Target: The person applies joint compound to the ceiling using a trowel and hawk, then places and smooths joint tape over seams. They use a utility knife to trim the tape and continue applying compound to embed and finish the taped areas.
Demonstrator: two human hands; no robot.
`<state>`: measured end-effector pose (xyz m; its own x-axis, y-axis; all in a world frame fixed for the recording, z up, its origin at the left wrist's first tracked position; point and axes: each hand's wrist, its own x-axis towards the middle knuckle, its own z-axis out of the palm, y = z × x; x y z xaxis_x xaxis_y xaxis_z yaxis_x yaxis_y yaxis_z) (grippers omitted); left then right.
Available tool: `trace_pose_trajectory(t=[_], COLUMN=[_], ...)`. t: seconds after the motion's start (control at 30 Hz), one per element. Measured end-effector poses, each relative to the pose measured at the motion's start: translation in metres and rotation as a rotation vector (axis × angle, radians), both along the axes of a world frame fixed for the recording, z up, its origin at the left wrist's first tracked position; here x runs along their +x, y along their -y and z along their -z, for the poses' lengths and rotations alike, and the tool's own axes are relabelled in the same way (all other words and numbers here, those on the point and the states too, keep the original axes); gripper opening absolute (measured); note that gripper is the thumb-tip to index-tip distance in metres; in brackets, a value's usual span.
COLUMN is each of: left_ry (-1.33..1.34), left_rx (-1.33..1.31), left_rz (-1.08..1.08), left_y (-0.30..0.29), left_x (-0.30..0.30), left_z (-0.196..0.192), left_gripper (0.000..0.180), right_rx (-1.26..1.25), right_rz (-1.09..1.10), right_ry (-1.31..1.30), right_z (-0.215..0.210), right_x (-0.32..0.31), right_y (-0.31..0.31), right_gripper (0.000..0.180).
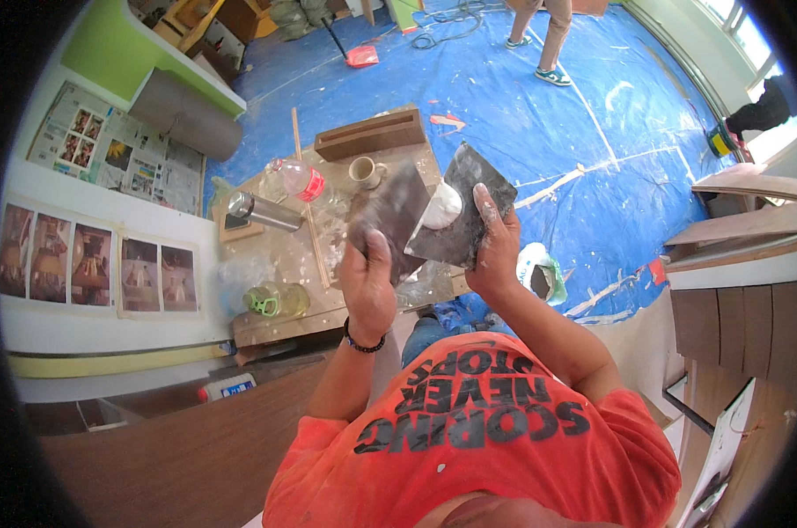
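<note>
Low wooden work table below my hands, top smeared with white plaster. On it: steel flask lying on side on small board, clear plastic bottle with red label, beige mug, brown rectangular tray at far edge, thin wooden stick lying across, yellowish jar with green lid near front edge. Table stands on blue floor sheet, paint-splashed.

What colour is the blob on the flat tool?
White, a blob of putty on the dark metal blade; head view.
</note>
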<state>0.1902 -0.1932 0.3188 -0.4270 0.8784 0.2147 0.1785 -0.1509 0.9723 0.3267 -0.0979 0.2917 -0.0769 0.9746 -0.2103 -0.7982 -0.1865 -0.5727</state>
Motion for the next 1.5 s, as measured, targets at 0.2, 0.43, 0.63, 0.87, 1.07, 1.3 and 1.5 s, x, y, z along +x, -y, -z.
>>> trace_pose_trajectory(t=[0.2,0.43,0.63,0.87,1.07,1.3,1.5], left_ry=[0.005,0.728,0.629,0.847,0.744,0.994,1.182], left_rx=[-0.194,-0.087,-0.376,0.050,-0.076,-0.262,-0.810], left_rz=[0.208,0.626,0.575,-0.029,-0.012,-0.067,-0.386], left_y=[0.005,-0.055,-0.044,-0.054,-0.034,0.037,0.079], left_x=[-0.018,-0.038,-0.048,-0.030,0.042,0.024,-0.011], left_z=[-0.011,0.013,0.043,0.092,0.083,0.217,0.387], left_gripper=[0.032,0.036,0.043,0.029,0.027,0.044,0.061], right_rx=[0.038,-0.263,-0.158,-0.303,-0.289,-0.239,-0.226], right_rz=[-0.083,-0.557,-0.455,-0.517,-0.649,-0.458,-0.335], right_ry=[-0.080,-0.129,-0.141,-0.123,-0.048,0.023,0.122], right_z=[-0.015,-0.006,-0.006,0.050,0.065,0.085,0.087], right_x=[0.039,0.037,0.074,0.076,0.066,0.078,0.106], right_y=[-0.027,0.011,0.003,0.017,0.028,0.039,0.051], right_gripper=[0.030,0.034,0.036,0.040,0.040,0.038,0.040])
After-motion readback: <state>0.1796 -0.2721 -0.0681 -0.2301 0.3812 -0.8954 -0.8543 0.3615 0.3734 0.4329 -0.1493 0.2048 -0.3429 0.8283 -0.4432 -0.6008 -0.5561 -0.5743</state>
